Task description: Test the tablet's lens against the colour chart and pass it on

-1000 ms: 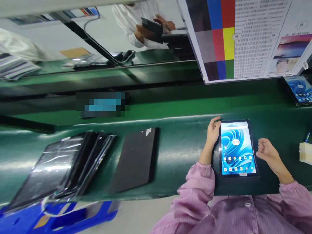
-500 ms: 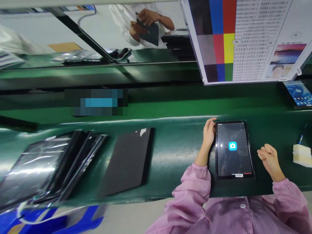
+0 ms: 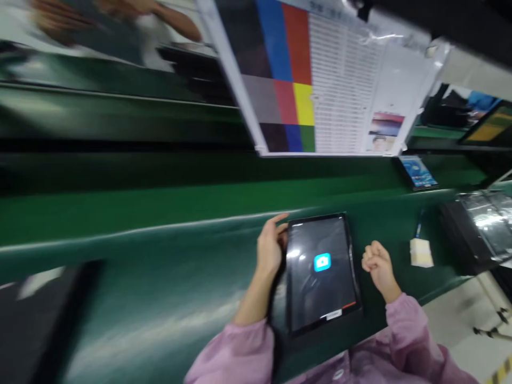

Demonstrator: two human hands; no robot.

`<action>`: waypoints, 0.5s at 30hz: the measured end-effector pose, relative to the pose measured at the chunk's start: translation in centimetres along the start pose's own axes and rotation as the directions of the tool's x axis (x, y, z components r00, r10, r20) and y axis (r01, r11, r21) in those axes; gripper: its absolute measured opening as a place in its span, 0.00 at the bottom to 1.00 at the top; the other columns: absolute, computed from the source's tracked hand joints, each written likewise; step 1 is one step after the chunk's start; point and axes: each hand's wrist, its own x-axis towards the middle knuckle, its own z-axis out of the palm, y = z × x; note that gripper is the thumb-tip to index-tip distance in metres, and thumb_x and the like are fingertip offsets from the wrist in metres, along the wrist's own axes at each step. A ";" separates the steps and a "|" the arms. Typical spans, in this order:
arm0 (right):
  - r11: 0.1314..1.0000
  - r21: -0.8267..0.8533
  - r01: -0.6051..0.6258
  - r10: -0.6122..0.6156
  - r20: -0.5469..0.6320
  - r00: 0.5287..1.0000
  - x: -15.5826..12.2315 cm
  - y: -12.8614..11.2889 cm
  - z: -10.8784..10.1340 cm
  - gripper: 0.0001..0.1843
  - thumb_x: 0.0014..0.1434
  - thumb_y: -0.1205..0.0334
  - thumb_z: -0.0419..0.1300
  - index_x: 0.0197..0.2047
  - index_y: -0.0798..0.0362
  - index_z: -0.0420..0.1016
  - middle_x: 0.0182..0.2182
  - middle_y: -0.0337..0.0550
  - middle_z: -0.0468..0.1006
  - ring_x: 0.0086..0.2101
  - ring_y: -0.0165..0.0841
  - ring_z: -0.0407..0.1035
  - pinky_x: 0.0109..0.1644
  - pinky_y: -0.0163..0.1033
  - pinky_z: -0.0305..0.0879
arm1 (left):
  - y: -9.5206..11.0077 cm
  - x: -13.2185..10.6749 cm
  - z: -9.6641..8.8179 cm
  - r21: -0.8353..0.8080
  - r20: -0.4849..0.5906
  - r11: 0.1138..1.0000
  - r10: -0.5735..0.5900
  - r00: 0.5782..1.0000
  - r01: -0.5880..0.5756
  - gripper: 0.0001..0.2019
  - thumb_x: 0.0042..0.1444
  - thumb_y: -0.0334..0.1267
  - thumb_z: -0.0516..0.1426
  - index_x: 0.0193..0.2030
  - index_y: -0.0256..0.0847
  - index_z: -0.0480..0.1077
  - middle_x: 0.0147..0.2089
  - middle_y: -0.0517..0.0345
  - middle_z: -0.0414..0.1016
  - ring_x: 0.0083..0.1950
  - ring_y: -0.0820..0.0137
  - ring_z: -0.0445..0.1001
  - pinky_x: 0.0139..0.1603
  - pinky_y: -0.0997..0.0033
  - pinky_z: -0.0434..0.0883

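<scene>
Just now, in the head view, a white camera icon on a blue square (image 3: pixel 322 262) is shown on the dark screen of the tablet (image 3: pixel 312 298), where a bright home screen was displayed a second ago; the same icon was already seen half a second ago, so it may be judged that a camera app is being loaded and that its picture is still awaited. The whole view has been swung rightward, and the tablet is now found just below and right of the frame's centre, laid flat on the green bench (image 3: pixel 176 298). Its left edge is met by the left hand (image 3: pixel 269 253), held with bent fingers and one finger extended toward the upper corner; whether the edge is pinched or merely steadied cannot be told. The right hand (image 3: pixel 379 264) is held apart, right of the tablet, loosely curled with nothing visible in it, its forearm brought in from the lower right. A printed test chart (image 3: pixel 340 96) is seen at upper centre, and a pale block (image 3: pixel 421 253) at right.
</scene>
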 end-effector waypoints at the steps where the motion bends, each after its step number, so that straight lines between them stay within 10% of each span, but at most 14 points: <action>1: 1.000 -0.004 0.006 -0.006 0.001 1.000 0.3 0.0 0.0 0.23 0.53 0.63 0.67 0.28 0.50 0.51 0.22 0.28 0.50 0.21 0.23 0.43 0.24 0.29 0.47 | 0.0 0.2 0.0 -0.009 0.003 1.000 -0.002 1.000 0.002 0.33 0.57 0.67 0.58 0.52 0.36 0.72 0.24 0.62 0.69 0.19 0.76 0.54 0.20 0.75 0.48; 15: 0.999 0.033 0.035 -0.035 -0.002 0.999 0.8 1.2 -0.1 0.14 0.52 0.68 0.65 0.32 0.53 0.60 0.29 0.32 0.64 0.21 0.21 0.49 0.26 0.30 0.57 | 0.0 0.6 -0.2 0.017 0.005 0.999 -0.046 0.999 0.046 0.39 0.51 0.72 0.58 0.53 0.37 0.72 0.30 0.57 0.75 0.20 0.74 0.55 0.20 0.74 0.52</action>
